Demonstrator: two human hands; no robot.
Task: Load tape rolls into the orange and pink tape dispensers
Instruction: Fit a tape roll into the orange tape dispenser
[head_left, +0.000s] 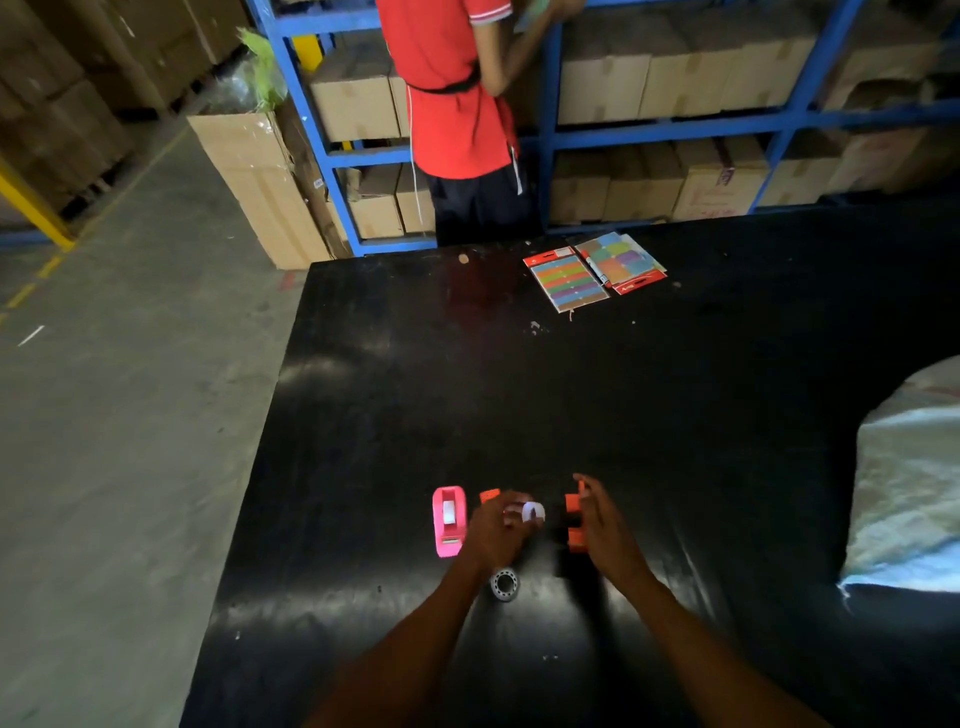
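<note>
A pink tape dispenser (449, 521) lies on the black table (519, 395) with a white roll seated in it. Just right of it, my left hand (498, 527) pinches a small white tape roll (533, 512) at its fingertips. An orange piece (489, 495) shows behind that hand. My right hand (602, 525) is on the orange tape dispenser (574, 522), fingers curled along its right side. A clear tape roll (505, 584) lies flat on the table under my left wrist.
Two packs of coloured sticky tabs (574, 283) and a marker (597, 270) lie at the table's far side. A person in a red shirt (452, 104) stands at blue shelving (675, 124) with cartons. A white sack (909, 483) sits at the right edge.
</note>
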